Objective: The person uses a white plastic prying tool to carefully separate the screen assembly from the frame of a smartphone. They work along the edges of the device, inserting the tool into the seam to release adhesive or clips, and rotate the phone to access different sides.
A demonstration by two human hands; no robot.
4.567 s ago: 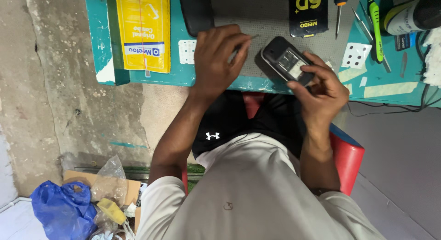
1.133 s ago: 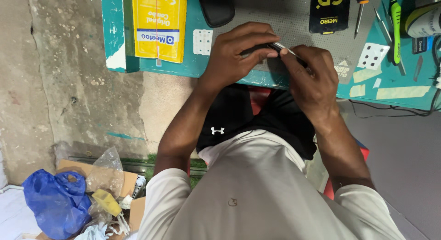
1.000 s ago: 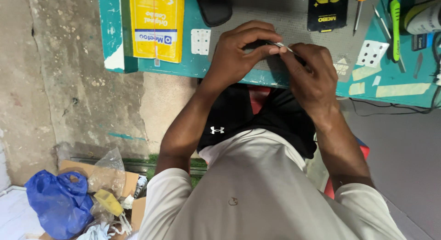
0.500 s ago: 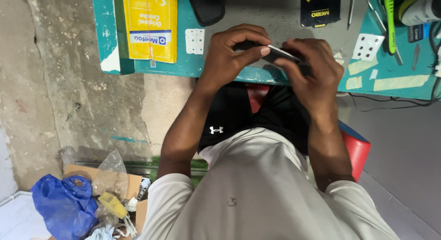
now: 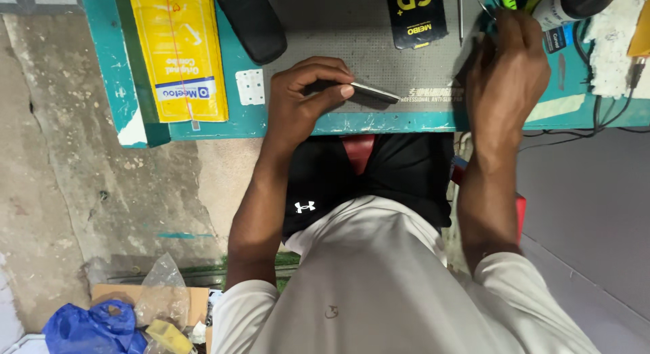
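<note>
While the left hand (image 5: 308,96) pinches a thin dark phone (image 5: 359,91) edge-on between thumb and fingers, the device sits just above the near edge of the grey work mat (image 5: 352,35) on the teal bench (image 5: 223,123) — its right end sticks out free past the fingertips. The right hand (image 5: 504,63) is well apart from it, stretched to the far right of the bench among the tools there; its fingers are bent downward, and whether they grip anything cannot be told from this angle. A screwdriver (image 5: 460,15) lies just left of that hand, beside a black-and-yellow box (image 5: 416,15). Further left on the bench rest a black oval case (image 5: 252,22), a small white card (image 5: 250,87) and a long yellow packet (image 5: 179,52) — all untouched.
</note>
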